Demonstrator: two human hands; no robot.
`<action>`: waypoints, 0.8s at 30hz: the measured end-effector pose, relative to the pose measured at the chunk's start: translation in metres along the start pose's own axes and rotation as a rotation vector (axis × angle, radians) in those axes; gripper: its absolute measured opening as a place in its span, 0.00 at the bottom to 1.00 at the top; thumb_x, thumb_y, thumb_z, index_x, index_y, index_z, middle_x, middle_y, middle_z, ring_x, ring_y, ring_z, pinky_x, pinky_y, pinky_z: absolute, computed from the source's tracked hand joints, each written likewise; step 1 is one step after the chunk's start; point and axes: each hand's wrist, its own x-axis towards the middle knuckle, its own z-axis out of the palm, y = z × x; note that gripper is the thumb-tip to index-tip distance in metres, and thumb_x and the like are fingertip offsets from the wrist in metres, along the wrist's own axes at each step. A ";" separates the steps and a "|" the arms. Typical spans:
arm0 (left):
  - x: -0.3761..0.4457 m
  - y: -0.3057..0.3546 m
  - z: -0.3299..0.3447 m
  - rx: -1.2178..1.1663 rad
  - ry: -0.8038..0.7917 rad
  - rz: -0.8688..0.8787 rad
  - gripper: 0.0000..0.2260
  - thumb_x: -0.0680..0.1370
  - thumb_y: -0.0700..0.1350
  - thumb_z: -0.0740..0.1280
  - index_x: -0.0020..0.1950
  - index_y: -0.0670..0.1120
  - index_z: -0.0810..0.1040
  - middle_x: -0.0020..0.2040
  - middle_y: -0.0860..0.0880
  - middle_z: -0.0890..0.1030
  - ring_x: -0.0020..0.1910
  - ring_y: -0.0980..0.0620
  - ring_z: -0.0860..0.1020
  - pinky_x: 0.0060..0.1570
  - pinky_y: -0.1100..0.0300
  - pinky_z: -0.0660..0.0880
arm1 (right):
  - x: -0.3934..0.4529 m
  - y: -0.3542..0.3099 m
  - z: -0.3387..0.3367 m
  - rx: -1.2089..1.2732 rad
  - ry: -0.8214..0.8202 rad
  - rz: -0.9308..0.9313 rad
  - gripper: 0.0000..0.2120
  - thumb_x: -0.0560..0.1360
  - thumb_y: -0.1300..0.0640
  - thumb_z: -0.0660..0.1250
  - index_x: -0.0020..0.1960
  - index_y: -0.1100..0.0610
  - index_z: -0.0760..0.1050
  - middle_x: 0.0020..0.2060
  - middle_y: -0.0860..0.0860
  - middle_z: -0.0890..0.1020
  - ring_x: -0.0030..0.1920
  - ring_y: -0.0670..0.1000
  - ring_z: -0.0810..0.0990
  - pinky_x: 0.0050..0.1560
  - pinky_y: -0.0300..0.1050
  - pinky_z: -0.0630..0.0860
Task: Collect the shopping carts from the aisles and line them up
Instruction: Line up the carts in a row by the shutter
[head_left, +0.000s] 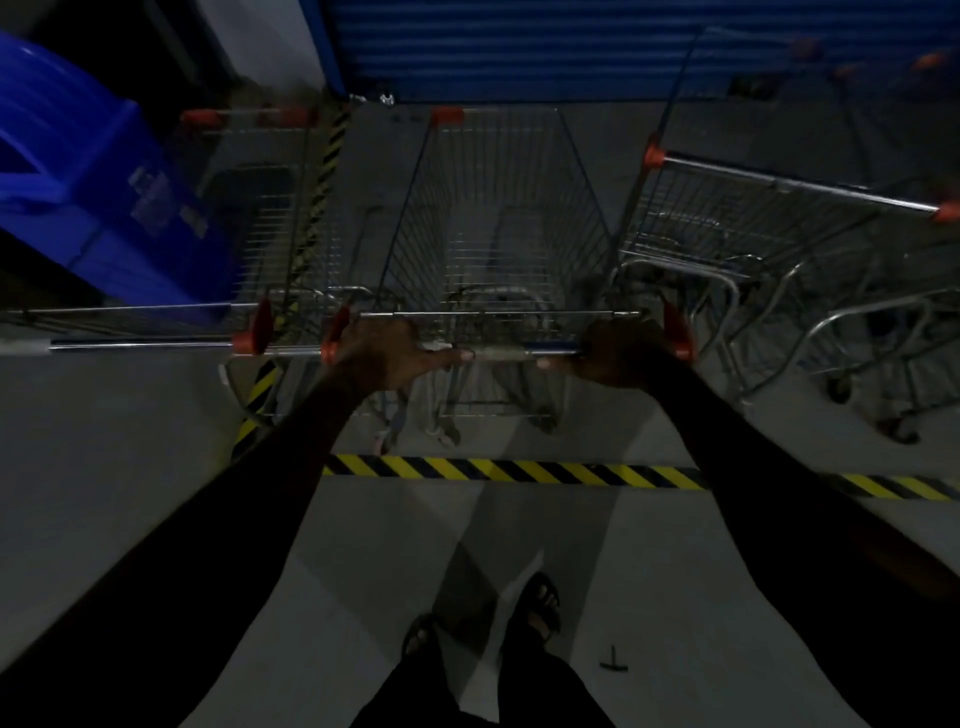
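Note:
A wire shopping cart (498, 223) with orange corner caps stands straight ahead of me, its basket empty. My left hand (387, 356) grips the left end of its handle bar (511, 352) and my right hand (615, 356) grips the right end. A second cart (270, 234) stands close on the left, parallel to mine, handle level with mine. A third cart (769, 218) sits on the right, turned at an angle, with more carts dimly seen behind it.
A blue shutter (545, 47) closes the far side. Large blue bins (78, 171) fill the left. Yellow-black hazard tape (519, 473) crosses the grey floor under my arms. A small dark object (613, 662) lies near my sandalled feet (540, 603).

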 end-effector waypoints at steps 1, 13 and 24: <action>-0.010 -0.003 0.000 -0.023 0.010 0.020 0.51 0.61 0.91 0.45 0.44 0.51 0.86 0.36 0.52 0.84 0.50 0.50 0.82 0.81 0.35 0.48 | -0.007 -0.006 0.005 -0.021 0.016 0.008 0.34 0.71 0.21 0.59 0.31 0.52 0.68 0.27 0.48 0.71 0.30 0.47 0.72 0.32 0.42 0.64; -0.138 -0.070 0.051 -0.054 0.092 0.155 0.47 0.62 0.90 0.46 0.29 0.48 0.80 0.25 0.51 0.76 0.30 0.53 0.78 0.50 0.53 0.79 | -0.115 -0.083 0.101 -0.172 0.238 0.038 0.46 0.61 0.09 0.36 0.24 0.50 0.65 0.21 0.48 0.66 0.25 0.47 0.66 0.36 0.45 0.71; -0.236 -0.103 0.085 0.042 0.164 0.171 0.47 0.62 0.89 0.44 0.28 0.48 0.78 0.25 0.53 0.70 0.41 0.49 0.85 0.59 0.49 0.77 | -0.199 -0.140 0.138 -0.119 0.210 0.107 0.54 0.48 0.09 0.27 0.33 0.49 0.72 0.40 0.52 0.86 0.45 0.53 0.86 0.42 0.44 0.69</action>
